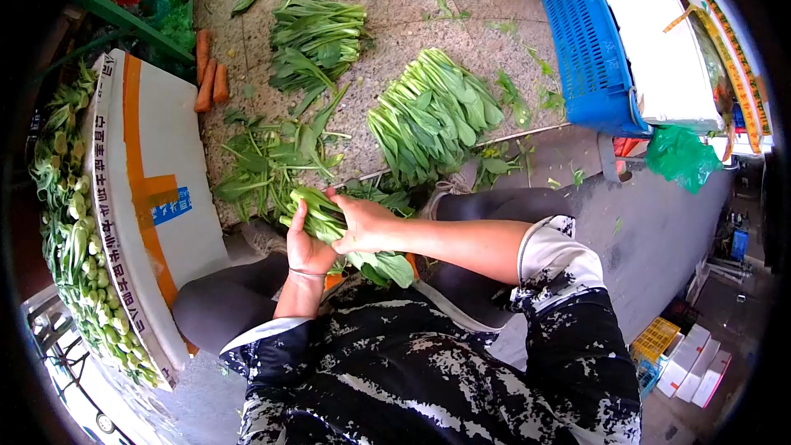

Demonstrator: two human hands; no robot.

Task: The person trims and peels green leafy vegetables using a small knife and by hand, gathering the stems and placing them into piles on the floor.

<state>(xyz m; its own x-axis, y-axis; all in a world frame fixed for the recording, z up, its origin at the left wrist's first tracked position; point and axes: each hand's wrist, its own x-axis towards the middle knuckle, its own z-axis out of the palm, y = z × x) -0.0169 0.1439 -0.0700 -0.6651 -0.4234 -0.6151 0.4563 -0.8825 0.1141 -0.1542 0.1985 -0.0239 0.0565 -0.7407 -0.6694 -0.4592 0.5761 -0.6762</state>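
Between my two hands is a bunch of leafy greens [320, 210], its pale stems pointing away from me and its leaves hanging toward my lap. My left hand [310, 245] is closed round the near left side of the bunch. From the right, my right hand [362, 224] wraps over the stems. Just beyond lie loose leaves and stalks [272, 152] on the ground. A large neat pile of leafy greens [432, 115] rests ahead to the right, and a smaller pile [317, 37] lies farther off to the left.
A white foam box [169, 189] with orange tape stands at my left, green vegetables [91, 280] packed beyond it. Several carrots [210, 74] lie near a green stool [136, 21]. At right are a blue crate [589, 53] and a green plastic bag [682, 156].
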